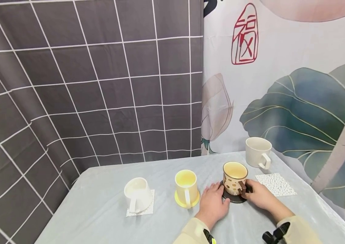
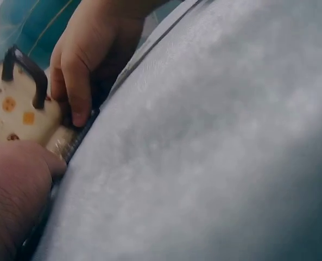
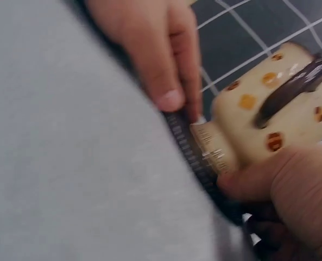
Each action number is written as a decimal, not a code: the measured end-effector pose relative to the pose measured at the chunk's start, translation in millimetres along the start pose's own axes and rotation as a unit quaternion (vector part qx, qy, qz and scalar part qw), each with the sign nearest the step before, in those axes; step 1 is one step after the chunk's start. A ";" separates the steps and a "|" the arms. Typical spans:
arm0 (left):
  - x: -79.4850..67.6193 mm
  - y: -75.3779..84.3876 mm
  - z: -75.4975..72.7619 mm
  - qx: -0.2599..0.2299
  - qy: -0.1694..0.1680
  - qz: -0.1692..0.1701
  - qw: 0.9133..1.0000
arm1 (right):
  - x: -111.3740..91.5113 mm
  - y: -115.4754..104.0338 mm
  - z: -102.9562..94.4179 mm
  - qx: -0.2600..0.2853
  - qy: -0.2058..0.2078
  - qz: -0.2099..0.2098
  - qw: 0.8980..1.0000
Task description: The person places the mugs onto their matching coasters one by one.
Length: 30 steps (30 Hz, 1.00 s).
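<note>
Cream, orange-dotted mug — dark coaster

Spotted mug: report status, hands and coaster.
Left hand and right hand touching dark coaster edges. Spotted mug upright on it. Yellow mug close left.

Both hands low, fingers extended.

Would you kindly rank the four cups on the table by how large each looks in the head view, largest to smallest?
1. White cup tipped on the left coaster
2. Yellow cup
3. Spotted cup with the dark handle and plain white cup at the back: these look alike, and the back one stands farther from the camera, so I would not rank them.
</note>
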State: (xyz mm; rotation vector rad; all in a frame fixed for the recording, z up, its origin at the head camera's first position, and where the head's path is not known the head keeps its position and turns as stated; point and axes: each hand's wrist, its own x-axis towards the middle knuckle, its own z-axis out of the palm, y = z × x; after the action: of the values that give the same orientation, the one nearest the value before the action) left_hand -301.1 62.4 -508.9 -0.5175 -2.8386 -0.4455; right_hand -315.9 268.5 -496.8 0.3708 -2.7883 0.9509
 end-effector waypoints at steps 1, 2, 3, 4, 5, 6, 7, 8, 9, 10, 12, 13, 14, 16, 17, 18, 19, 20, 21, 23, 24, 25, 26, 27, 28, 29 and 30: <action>-1.5 0.6 -2.8 -0.008 0.007 -0.003 1.000 | -0.3 -0.6 -3.0 -0.003 -0.002 -0.009 1.000; -2.8 1.2 -6.5 -0.013 0.019 -0.003 1.000 | -0.4 -1.4 -6.4 -0.007 -0.004 -0.017 1.000; -4.1 2.0 -11.1 -0.017 0.031 -0.002 0.999 | -0.3 -2.4 -10.3 -0.007 -0.005 -0.024 1.000; -5.2 3.0 -16.6 -0.020 0.046 0.000 0.999 | 0.4 -3.1 -14.2 -0.010 -0.006 -0.032 0.999; -6.1 4.2 -23.4 -0.022 0.060 0.003 0.998 | 1.2 -3.8 -18.2 -0.012 -0.007 -0.040 0.999; -6.8 5.6 -31.5 -0.021 0.075 0.009 0.997 | 2.3 -4.3 -22.3 -0.014 -0.009 -0.046 0.999; -7.4 7.1 -39.8 -0.016 0.088 0.013 0.996 | 3.5 -4.9 -26.5 -0.016 -0.011 -0.050 0.999; -7.8 8.4 -48.3 -0.011 0.103 0.020 0.994 | 5.0 -5.1 -30.5 -0.020 -0.013 -0.053 0.998; -8.0 9.6 -57.0 -0.007 0.117 0.023 0.993 | 6.6 -5.6 -34.7 -0.022 -0.013 -0.055 0.998; -8.1 10.6 -65.9 -0.006 0.131 0.026 0.991 | 8.4 -6.2 -39.0 -0.025 -0.014 -0.057 0.998; -7.4 11.7 -81.8 -0.003 0.147 0.028 0.989 | 11.8 -8.0 -48.1 -0.034 -0.017 -0.058 0.998; -6.9 11.8 -88.4 -0.002 0.150 0.027 0.988 | 13.5 -9.2 -52.7 -0.037 -0.018 -0.058 0.997; -6.2 11.5 -94.3 0.000 0.152 0.027 0.988 | 15.2 -10.3 -57.3 -0.040 -0.021 -0.058 0.997; -4.4 10.7 -103.3 0.002 0.148 0.026 0.989 | 18.6 -13.0 -66.6 -0.052 -0.024 -0.060 0.997; -3.4 10.4 -106.8 0.003 0.142 0.026 0.989 | 20.3 -14.0 -71.1 -0.059 -0.025 -0.060 0.996; -2.5 10.2 -109.4 0.004 0.137 0.026 0.990 | 21.9 -15.0 -75.4 -0.066 -0.026 -0.060 0.996; -1.6 10.3 -111.8 0.005 0.134 0.028 0.991 | 23.4 -15.8 -79.3 -0.072 -0.027 -0.061 0.995; -0.7 10.8 -113.8 0.004 0.132 0.031 0.991 | 25.0 -16.4 -83.4 -0.078 -0.028 -0.063 0.995; 0.2 11.6 -115.3 0.004 0.129 0.035 0.991 | 26.3 -17.2 -87.3 -0.083 -0.028 -0.065 0.994; 1.3 14.3 -118.4 0.005 0.128 0.043 0.991 | 28.4 -18.1 -94.5 -0.094 -0.027 -0.066 0.993; 1.9 15.9 -119.6 0.007 0.129 0.047 0.991 | 29.2 -18.4 -97.6 -0.098 -0.027 -0.066 0.993; 2.5 17.6 -120.8 0.009 0.131 0.050 0.990 | 29.9 -18.8 -100.9 -0.100 -0.028 -0.066 0.992; 3.0 19.4 -122.2 0.012 0.132 0.053 0.990 | 30.3 -19.0 -104.0 -0.102 -0.030 -0.065 0.992; 3.8 21.1 -123.1 0.015 0.131 0.055 0.990 | 30.6 -19.1 -106.7 -0.106 -0.031 -0.060 0.992; 4.7 22.8 -124.1 0.019 0.129 0.056 0.990 | 30.8 -18.9 -109.2 -0.113 -0.033 -0.056 0.992; 5.6 24.7 -125.0 0.024 0.126 0.057 0.990 | 30.7 -18.6 -111.6 -0.119 -0.034 -0.051 0.991; 6.6 26.6 -125.3 0.030 0.119 0.057 0.991 | 30.5 -18.3 -113.9 -0.125 -0.036 -0.046 0.990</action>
State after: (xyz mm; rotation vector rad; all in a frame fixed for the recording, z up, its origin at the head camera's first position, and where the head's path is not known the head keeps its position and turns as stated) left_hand -277.0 46.5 -384.0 -0.5702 -2.5702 -0.3712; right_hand -330.4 319.5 -389.9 0.4999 -2.8795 0.5685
